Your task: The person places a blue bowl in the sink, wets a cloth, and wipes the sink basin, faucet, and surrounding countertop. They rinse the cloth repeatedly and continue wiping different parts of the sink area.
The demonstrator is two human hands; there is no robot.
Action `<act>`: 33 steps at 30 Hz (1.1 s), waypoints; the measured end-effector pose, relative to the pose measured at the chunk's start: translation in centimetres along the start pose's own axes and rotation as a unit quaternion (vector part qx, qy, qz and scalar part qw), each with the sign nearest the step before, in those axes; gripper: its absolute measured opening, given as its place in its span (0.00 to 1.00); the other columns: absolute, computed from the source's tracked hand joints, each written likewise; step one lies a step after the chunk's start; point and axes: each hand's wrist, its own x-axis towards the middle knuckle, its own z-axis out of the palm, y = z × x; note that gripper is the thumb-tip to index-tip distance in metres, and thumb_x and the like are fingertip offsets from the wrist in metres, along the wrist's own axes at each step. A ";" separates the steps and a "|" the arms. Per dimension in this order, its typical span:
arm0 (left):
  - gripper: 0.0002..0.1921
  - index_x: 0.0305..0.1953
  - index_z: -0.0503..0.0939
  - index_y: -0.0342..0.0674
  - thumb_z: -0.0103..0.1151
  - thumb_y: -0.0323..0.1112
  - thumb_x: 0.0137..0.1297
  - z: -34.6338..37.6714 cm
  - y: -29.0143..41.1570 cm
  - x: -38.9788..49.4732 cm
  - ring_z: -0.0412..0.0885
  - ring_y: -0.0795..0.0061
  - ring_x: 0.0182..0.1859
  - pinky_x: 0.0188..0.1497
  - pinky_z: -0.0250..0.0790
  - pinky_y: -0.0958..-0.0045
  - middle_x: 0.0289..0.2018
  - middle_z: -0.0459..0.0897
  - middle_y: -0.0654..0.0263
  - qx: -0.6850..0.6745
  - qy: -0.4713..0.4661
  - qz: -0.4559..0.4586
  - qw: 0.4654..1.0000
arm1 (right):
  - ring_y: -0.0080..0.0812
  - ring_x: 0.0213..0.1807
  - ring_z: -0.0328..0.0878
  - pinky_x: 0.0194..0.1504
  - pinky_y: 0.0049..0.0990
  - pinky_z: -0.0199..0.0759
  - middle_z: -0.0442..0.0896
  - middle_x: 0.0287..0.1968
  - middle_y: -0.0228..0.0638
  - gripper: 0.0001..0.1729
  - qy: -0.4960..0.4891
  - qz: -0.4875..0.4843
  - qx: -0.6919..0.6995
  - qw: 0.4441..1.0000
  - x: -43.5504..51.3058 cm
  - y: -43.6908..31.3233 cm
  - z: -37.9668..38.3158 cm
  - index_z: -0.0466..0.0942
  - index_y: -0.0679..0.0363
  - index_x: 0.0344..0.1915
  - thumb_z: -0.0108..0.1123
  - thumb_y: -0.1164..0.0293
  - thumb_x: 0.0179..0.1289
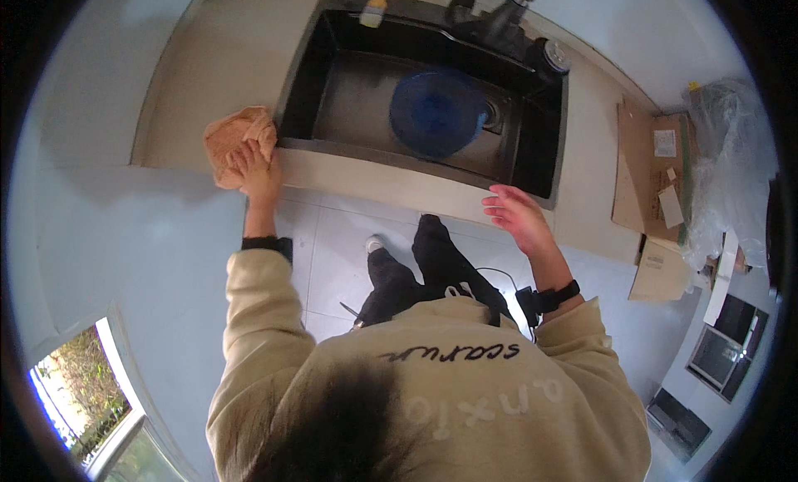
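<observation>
My left hand (254,170) presses on an orange-brown cloth (240,139) at the front edge of the countertop (218,58), left of the sink. Its fingers are spread over the cloth's lower part. My right hand (514,214) is held over the counter's front edge, near the sink's front right corner, with fingers apart and nothing in it. Between the hands and farther back is a dark sink (324,102). A blue round basin (436,111) stands in it, beside the drain.
A yellow-handled brush (374,14) lies over the sink's back rim. The faucet (505,17) and a clear-topped round item (555,55) are at the back right. Farther right are an opened cardboard box (645,170) and clear plastic wrap (726,164).
</observation>
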 end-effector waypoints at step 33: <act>0.19 0.62 0.76 0.36 0.56 0.36 0.74 -9.3 21.9 -15.5 0.75 0.62 0.65 0.67 0.66 0.64 0.63 0.78 0.57 -0.509 -0.095 0.036 0.855 | 0.41 0.50 0.75 0.57 0.45 0.65 0.79 0.47 0.37 0.16 -0.096 -0.437 -0.447 0.775 5.9 6.6 3.1 0.77 0.53 0.51 0.59 0.67 0.63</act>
